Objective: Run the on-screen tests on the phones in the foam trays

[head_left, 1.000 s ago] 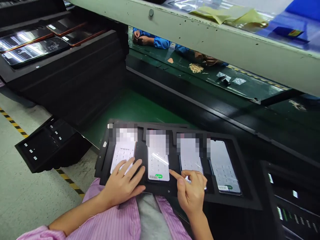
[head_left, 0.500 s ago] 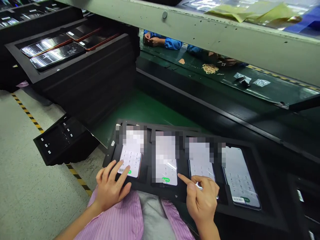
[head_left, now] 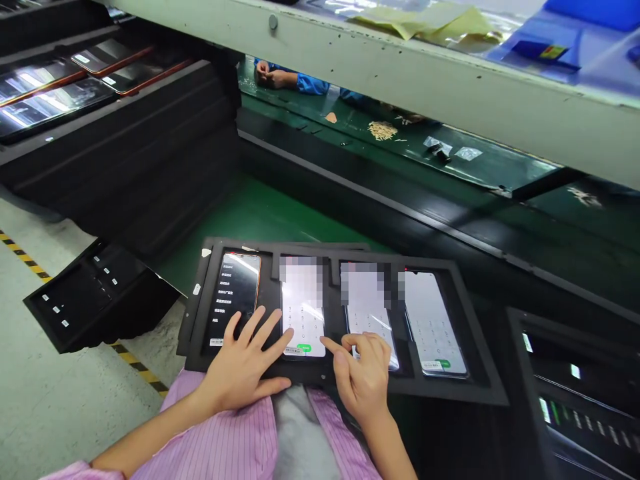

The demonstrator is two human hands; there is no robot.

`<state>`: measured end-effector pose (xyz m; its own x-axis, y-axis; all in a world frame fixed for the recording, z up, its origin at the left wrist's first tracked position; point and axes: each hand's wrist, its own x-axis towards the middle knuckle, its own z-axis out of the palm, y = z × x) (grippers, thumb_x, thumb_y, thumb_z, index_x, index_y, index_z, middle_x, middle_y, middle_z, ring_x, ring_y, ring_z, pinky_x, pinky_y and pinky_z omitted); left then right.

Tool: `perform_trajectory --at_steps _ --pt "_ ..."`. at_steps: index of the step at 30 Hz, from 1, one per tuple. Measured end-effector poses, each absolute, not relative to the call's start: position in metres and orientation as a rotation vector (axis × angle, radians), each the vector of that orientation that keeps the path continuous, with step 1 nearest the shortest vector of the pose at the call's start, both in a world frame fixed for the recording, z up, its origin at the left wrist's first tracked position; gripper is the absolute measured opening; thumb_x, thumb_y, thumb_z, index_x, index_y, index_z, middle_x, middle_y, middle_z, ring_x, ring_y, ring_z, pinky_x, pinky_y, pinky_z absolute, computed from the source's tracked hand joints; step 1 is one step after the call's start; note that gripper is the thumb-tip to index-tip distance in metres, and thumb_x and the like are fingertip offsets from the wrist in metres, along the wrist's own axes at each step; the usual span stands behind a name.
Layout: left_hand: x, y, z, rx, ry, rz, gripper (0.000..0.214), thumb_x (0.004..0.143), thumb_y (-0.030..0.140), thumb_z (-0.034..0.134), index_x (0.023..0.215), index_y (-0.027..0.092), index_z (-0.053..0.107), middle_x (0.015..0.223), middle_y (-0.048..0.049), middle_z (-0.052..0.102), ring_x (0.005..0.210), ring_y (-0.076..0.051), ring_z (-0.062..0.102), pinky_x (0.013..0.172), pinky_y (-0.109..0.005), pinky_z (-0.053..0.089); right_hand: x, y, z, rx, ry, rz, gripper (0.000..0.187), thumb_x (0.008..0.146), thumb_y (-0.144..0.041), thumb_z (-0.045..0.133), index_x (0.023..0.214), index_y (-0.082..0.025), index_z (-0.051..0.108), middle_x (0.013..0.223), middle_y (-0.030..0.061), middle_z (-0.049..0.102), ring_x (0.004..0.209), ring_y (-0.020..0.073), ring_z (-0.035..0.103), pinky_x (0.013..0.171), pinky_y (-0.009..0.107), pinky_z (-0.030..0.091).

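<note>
A black foam tray [head_left: 477, 333] lies across my lap, with phones set in its slots. The leftmost phone [head_left: 238, 283] shows a dark screen with a list of white text. Beside it, the second phone [head_left: 303, 313] has a lit keypad with a green button. Keypads also light the third phone [head_left: 367, 320] and the fourth phone [head_left: 433, 313]. My left hand [head_left: 245, 363] is open and spread over the lower parts of the first two phones. The index finger of my right hand [head_left: 363, 377] points at the second phone's lower right edge, other fingers curled, holding nothing.
A tall stack of black trays [head_left: 150, 127] with phones on top stands left. Another black tray [head_left: 85, 293] is below it. Trays with phones [head_left: 585, 373] lie right. Beyond the pale beam [head_left: 400, 73], a co-worker's hands [head_left: 273, 75] rest near small wooden pieces [head_left: 383, 130].
The leftmost phone's screen has gone from a keypad to a dark list. My left hand has shifted right toward the second phone. The whole view has turned to the right.
</note>
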<state>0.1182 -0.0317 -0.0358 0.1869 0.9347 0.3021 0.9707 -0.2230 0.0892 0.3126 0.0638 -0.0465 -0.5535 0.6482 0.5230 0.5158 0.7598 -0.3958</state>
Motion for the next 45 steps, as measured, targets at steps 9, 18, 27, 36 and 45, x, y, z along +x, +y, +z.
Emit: perform_trajectory --at_steps 9,18,27,36,45 --pt "0.123 -0.029 -0.039 -2.287 -1.902 -0.441 0.055 0.081 0.064 0.046 0.121 0.028 0.058 0.129 -0.0068 0.054 0.122 -0.026 0.036 0.111 -0.041 -0.003 0.319 0.07 -0.052 -0.792 -2.348 0.215 0.026 0.088 -0.013 0.039 0.093 -0.016 0.065 0.078 0.0027 0.044 0.077 0.0124 0.039 0.079 0.032 0.031" --pt "0.125 -0.028 -0.04 -2.303 -1.899 -0.455 0.048 0.085 0.059 0.044 0.117 0.026 0.059 0.128 -0.0068 0.053 0.122 -0.026 0.035 0.111 -0.042 0.001 0.318 0.068 -0.05 -0.812 -2.335 0.21 0.028 0.089 -0.013 0.039 0.094 -0.017 0.066 0.077 0.0024 0.046 0.076 0.0114 0.041 0.084 0.033 0.03" --pt "0.127 -0.027 -0.039 -2.334 -1.873 -0.447 0.041 0.087 0.053 0.045 0.114 0.027 0.061 0.13 -0.0059 0.051 0.122 -0.025 0.035 0.11 -0.04 0.006 0.314 0.068 -0.05 -0.873 -2.337 0.209 0.028 0.091 -0.016 0.039 0.09 -0.018 0.066 0.075 0.0008 0.048 0.074 0.0092 0.044 0.09 0.033 0.028" --pt "0.126 -0.028 -0.039 -2.315 -1.899 -0.432 0.047 0.085 0.057 0.045 0.12 0.028 0.058 0.131 -0.0057 0.05 0.123 -0.025 0.034 0.11 -0.039 0.005 0.314 0.067 -0.047 -0.905 -2.4 0.226 0.032 0.093 -0.02 0.035 0.095 -0.019 0.067 0.081 0.0018 0.052 0.079 0.0103 0.047 0.096 0.035 0.024" --pt "0.124 -0.027 -0.038 -2.288 -1.879 -0.399 0.059 0.085 0.063 0.038 0.127 0.025 0.052 0.132 -0.009 0.048 0.123 -0.028 0.033 0.108 -0.041 0.009 0.306 0.069 -0.037 -0.84 -2.54 0.163 0.045 0.096 -0.038 0.025 0.103 -0.024 0.067 0.095 0.0062 0.053 0.092 0.0159 0.046 0.102 0.039 0.018"
